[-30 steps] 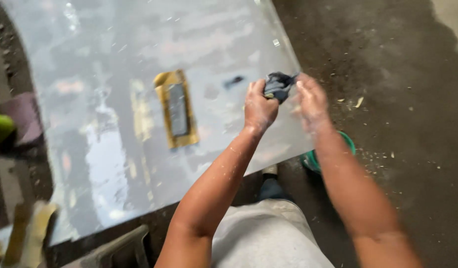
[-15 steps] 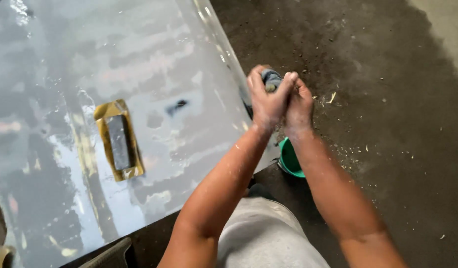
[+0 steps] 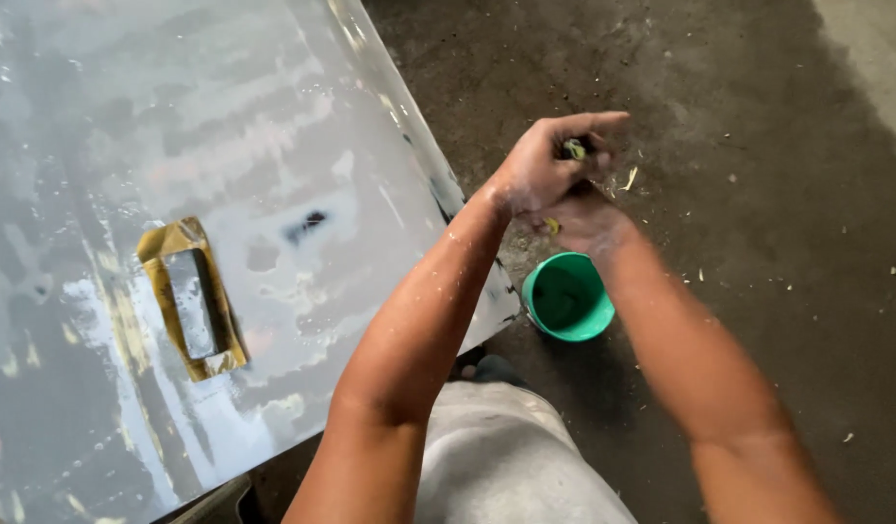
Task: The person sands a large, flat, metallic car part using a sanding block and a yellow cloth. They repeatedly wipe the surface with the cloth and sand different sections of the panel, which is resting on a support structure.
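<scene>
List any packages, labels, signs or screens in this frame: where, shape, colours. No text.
No labels, signs or screens in view.
Nearest to a package: green tub, round and open, on the dark floor under the hands.
Masked recess: rectangular, edged in yellow-brown tape, on the wet grey panel at left.
Left hand and right hand are clasped together around a small dark object.

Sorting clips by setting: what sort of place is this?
Probably a body-repair workshop: a wet grey panel with a taped-off recess, a green tub, and a gritty concrete floor.
</scene>
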